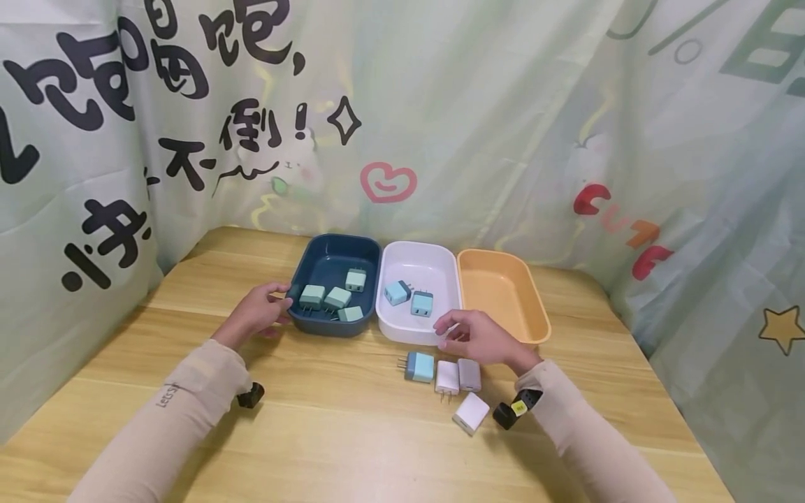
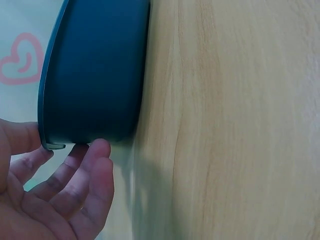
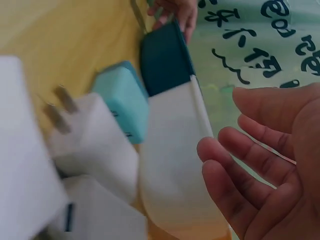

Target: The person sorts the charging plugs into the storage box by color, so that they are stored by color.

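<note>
My left hand holds the left rim of a dark blue tray, thumb at the rim and fingers by the outer wall. In that tray lie several pale green plug chargers. Two light blue chargers sit in the white tray beside it. Over the white tray's front right corner hovers my right hand, fingers loosely bent and holding nothing. Below it on the table are a light blue charger with a dark end and three whitish chargers, one nearer me.
An orange tray with nothing in it stands at the right end of the row. All three trays rest side by side on a wooden table. Behind them hangs a printed pale green curtain, which also encloses the sides.
</note>
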{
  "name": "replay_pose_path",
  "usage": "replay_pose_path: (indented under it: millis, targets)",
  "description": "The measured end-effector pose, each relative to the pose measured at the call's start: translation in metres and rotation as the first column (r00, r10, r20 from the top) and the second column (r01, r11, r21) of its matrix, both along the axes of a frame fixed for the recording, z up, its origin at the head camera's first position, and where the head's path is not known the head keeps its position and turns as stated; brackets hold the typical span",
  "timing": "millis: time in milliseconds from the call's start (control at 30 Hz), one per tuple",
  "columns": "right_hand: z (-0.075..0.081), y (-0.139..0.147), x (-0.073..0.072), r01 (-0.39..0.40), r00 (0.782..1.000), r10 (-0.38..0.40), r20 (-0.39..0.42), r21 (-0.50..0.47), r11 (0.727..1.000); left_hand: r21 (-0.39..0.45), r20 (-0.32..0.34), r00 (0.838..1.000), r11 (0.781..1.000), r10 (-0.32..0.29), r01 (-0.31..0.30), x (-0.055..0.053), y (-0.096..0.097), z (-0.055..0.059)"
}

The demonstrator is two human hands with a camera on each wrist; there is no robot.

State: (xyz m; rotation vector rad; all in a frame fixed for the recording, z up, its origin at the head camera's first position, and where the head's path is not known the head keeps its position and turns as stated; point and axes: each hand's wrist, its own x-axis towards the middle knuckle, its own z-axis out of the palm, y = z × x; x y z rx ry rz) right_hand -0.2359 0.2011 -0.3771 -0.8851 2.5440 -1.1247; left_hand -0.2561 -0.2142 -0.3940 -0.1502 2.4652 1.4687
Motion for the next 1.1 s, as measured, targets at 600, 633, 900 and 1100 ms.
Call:
replay_pose_path:
  millis: [600,633,900,1100]
  targets:
    - [-0.031,-0.006,0.020,-0.055,0.992,0.069,-0.110,0.124,0.991,-0.005,0.005,1.000,1.000,0.006,-0.006,0.001,0.002,0.000]
    - [-0.032,-0.007,0.021,-0.053,0.991,0.068,-0.118,0.126,0.991,-0.005,0.006,1.000,1.000,0.007,-0.007,0.001,0.002,0.000]
    - [-0.040,-0.013,0.023,-0.003,0.992,0.029,-0.125,0.202,0.979,-0.010,0.016,1.000,1.000,0.015,-0.014,0.000,0.003,-0.001]
    - [-0.042,-0.018,0.021,0.012,0.991,0.020,-0.134,0.233,0.973,-0.008,0.005,1.000,1.000,0.016,-0.016,0.001,0.002,-0.001]
